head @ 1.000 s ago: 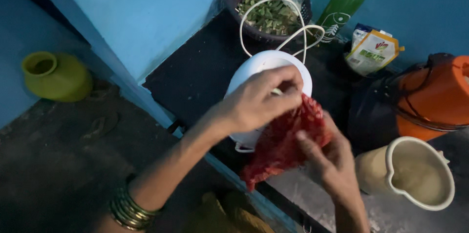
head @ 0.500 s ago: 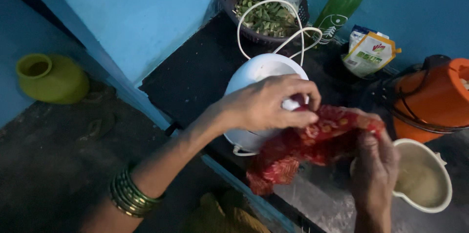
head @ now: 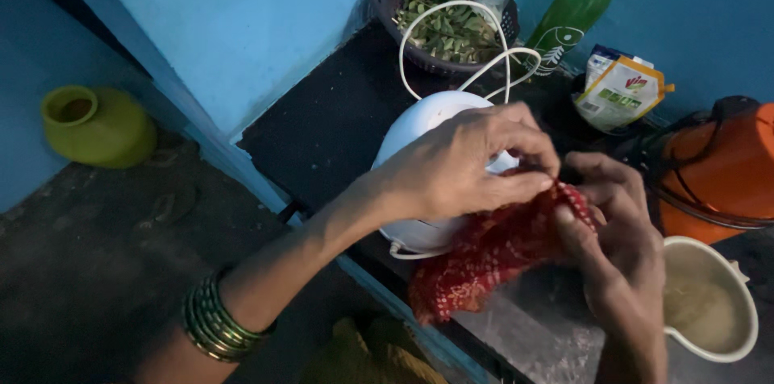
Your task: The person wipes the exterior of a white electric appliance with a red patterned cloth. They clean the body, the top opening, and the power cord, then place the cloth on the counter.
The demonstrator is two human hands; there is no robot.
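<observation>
Nearest the camera: left forearm with stacked green bangles (head: 214,326) at the wrist, reaching up and right across the frame.

Left hand (head: 468,166): fingers curled, thumb and fingertips pinched on the upper edge of a red patterned cloth (head: 492,251). Hand lies over the front of a white rounded plastic appliance (head: 419,130).

Right hand (head: 617,231): fingers bent inward, gripping the right end of the same cloth just beside the left fingertips. Both hands closed on the fabric, close together.

Red patterned cloth: bunched between the two hands, lower portion hanging down and left over the edge of a dark stone counter (head: 322,118), against the appliance's lower front.

To the right of the right hand: cream plastic jug with spout (head: 713,303), opening upward, contents not discernible. Behind it, an orange rounded container (head: 721,170) ringed by a dark band.

Farther back on the counter: white cord (head: 451,33) looping up from the appliance; dark woven basket of green leaves (head: 443,17); green plastic bottle (head: 580,5), leaning against the blue wall; small white-and-green printed pouch (head: 621,90) beside it.

Far left, at floor level: yellow-green rounded pot (head: 97,126), well apart from the counter.
</observation>
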